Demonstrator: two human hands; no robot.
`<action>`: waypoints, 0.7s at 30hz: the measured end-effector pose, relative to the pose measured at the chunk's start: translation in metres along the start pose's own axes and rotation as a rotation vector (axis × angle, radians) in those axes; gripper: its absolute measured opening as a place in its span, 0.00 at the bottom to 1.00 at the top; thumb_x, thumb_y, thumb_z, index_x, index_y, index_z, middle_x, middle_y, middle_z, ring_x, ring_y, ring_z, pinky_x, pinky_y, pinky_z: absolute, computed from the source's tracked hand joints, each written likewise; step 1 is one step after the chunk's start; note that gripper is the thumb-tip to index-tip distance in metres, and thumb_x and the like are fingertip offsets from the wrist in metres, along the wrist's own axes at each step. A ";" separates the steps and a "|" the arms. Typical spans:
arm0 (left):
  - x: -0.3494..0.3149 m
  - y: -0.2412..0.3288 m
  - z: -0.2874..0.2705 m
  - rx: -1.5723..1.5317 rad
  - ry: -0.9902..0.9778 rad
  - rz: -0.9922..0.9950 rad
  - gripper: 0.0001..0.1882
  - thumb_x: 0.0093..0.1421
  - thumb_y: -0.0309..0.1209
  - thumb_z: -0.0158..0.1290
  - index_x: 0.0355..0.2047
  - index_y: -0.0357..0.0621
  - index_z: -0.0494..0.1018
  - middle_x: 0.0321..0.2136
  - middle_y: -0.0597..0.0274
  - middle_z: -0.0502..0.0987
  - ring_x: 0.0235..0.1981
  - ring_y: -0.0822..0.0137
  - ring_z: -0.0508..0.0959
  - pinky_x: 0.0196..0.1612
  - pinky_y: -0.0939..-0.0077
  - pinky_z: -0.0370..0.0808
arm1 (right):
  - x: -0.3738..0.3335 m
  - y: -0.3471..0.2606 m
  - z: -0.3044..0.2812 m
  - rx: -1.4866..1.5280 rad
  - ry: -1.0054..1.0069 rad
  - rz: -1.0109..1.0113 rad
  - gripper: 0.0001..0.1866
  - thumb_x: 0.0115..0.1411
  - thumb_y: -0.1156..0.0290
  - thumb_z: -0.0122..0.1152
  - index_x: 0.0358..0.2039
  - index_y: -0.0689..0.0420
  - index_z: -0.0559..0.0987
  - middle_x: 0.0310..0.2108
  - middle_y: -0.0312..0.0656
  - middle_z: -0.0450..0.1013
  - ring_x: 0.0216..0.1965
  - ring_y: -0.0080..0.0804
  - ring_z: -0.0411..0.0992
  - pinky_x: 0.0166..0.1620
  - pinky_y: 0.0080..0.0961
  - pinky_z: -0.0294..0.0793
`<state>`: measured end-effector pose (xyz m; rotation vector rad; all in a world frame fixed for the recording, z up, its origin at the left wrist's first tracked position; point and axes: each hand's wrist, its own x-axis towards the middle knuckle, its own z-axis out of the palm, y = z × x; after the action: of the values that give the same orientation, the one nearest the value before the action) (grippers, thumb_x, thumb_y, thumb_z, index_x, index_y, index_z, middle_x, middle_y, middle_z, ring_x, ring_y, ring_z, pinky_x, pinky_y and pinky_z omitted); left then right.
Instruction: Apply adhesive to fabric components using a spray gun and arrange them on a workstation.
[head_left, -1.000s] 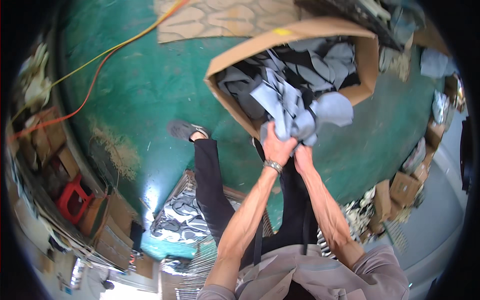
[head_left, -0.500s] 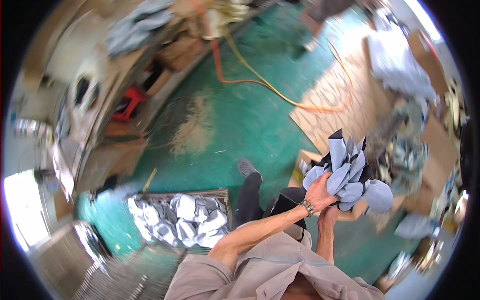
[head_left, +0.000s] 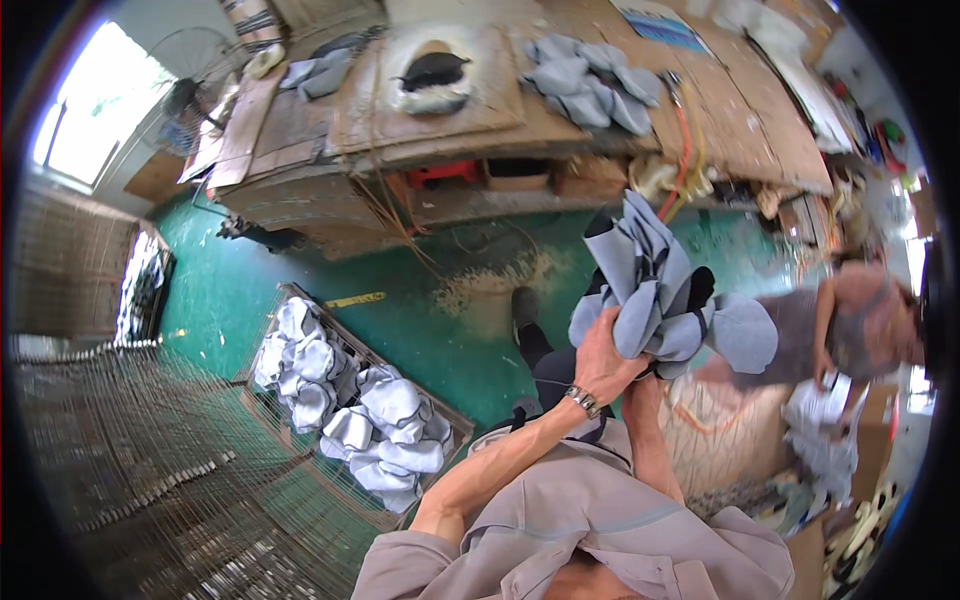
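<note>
In front of my chest I hold a bundle of curled grey-blue and black fabric pieces, bunched upright, with one rounded flap sticking out to the right. My left hand, wearing a metal-band watch on its wrist, is closed round the near left side of the bundle. My right hand grips it from beneath; its fingers are mostly hidden by the pieces. At my lower left, a shallow tray on the floor carries two heaps of similar pale grey pieces.
Across the far side runs a wooden workbench bearing another heap of grey pieces and a dark piece on a white-stained board. Wire racks fill the lower left. At right, another person stands near a patterned board on the green floor.
My view has swung left, so the workbench now lies straight ahead and the tray appears slanted. Both hands still grip the bundle. The other person now shows at the right.
</note>
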<state>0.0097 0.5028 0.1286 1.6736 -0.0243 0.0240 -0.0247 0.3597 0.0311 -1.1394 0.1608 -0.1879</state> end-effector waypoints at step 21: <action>0.348 -0.008 -0.366 0.186 0.925 0.054 0.38 0.44 0.32 0.69 0.54 0.44 0.63 0.40 0.49 0.80 0.41 0.53 0.82 0.45 0.61 0.77 | 0.331 0.135 0.485 0.050 -0.634 0.333 0.25 0.70 0.67 0.54 0.64 0.60 0.65 0.62 0.44 0.67 0.61 0.36 0.69 0.64 0.34 0.69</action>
<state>0.3575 0.8672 0.1686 1.7061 0.6442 0.8550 0.4139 0.7672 0.0964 -1.0561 -0.2174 0.4626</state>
